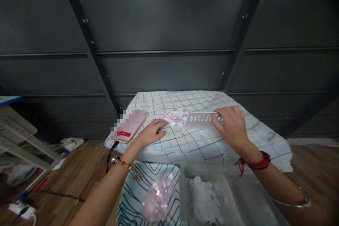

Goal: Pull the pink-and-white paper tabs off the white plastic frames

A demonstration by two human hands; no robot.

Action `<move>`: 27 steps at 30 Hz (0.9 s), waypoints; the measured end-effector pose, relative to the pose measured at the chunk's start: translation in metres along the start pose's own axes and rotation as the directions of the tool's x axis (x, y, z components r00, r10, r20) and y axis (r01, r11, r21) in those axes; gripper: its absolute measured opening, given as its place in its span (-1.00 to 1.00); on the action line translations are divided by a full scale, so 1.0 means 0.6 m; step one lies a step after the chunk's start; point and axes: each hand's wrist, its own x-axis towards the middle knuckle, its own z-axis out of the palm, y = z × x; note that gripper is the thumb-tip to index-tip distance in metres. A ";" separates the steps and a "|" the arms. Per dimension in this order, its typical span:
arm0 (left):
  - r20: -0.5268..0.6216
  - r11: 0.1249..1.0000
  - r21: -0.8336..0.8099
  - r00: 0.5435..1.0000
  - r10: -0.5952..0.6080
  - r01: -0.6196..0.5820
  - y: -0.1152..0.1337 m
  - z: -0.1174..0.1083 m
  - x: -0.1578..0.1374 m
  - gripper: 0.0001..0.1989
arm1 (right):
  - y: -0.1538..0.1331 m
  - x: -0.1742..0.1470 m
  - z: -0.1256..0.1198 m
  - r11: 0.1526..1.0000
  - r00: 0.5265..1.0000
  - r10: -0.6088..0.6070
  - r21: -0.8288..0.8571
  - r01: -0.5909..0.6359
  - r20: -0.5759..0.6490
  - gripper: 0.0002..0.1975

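On the grid-patterned white cloth lies a loose pile of small pink and white pieces [176,116]; their exact kind is too small to tell. My left hand [153,131] rests on the cloth at the pile's left edge, fingers stretched and thumb apart, holding nothing. Between the thumb and fingers of my right hand [231,124] is the right end of a white plastic piece with a row of slots along its top [198,122]. That piece stands on its long edge, its left end beside the pile.
A phone [132,127] with a cable lies at the cloth's left. Nearer me, a patterned tray [129,197] holds shiny pink packets [159,199], and a clear plastic bin [182,190] holds white pieces [203,199]. A dark panelled wall [164,17] stands behind. A power strip [22,209] is on the floor.
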 end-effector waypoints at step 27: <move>0.021 1.000 0.021 1.000 -0.012 0.011 -0.002 0.002 0.002 -0.63 | 0.018 -0.006 -0.018 0.999 1.000 -0.007 0.041 0.007 -0.015 -0.86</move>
